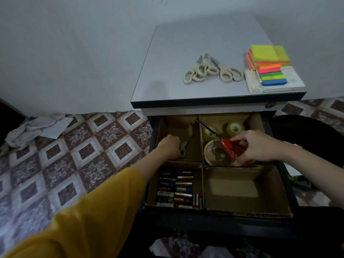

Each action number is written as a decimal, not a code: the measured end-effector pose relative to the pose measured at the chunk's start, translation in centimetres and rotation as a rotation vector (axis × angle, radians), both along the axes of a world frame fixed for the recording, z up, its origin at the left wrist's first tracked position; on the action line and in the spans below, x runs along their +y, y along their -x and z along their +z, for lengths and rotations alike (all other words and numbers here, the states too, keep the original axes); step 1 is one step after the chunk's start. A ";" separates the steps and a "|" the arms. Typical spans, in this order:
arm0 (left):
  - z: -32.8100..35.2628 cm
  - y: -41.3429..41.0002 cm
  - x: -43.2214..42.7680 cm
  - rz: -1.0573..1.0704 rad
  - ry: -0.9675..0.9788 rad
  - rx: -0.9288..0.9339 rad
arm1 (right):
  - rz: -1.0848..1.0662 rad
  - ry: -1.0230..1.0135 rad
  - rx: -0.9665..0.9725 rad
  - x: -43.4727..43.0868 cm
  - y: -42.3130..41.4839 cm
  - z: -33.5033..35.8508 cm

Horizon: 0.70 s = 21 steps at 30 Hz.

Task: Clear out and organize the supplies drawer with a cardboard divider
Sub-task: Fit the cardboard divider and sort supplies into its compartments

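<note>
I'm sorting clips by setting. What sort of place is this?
Probably a room in a home rather than an office: patterned floor tiles, a crumpled cloth lying on them, and one small drawer cabinet against a plain wall, with sticky notes and scissors on top.

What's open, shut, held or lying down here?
Dark cabinet drawer: pulled open.
Red-handled metal scissors: blades together, gripped by right hand.
Beige-handled scissors in drawer: gripped by left hand.
Cream-handled scissors on cabinet top: closed, lying flat.
Cylindrical batteries: lying in rows.
</note>
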<state>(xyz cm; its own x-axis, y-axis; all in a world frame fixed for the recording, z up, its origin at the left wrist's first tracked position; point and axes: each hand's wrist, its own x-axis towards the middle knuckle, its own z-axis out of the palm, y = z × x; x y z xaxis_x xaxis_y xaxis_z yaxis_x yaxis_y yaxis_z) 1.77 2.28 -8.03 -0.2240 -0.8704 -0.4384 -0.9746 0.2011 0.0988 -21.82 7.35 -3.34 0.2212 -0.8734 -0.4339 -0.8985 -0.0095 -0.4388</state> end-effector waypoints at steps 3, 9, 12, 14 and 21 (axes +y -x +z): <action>-0.2 -0.6 -0.2 0.007 0.035 0.087 | -0.008 -0.012 -0.006 0.3 -0.3 0.4; 0.5 -4.2 1.8 -0.078 0.573 0.386 | -0.019 0.005 -0.022 0.6 -1.5 1.8; -0.8 -6.4 2.9 0.014 0.424 0.375 | 0.025 0.016 -0.050 0.4 -2.7 2.5; -1.6 -6.9 3.3 0.036 0.329 0.416 | 0.049 0.013 -0.067 0.1 -3.9 2.8; -1.5 -6.7 3.7 0.120 0.292 0.505 | 0.112 0.005 -0.041 -2.6 -8.6 2.1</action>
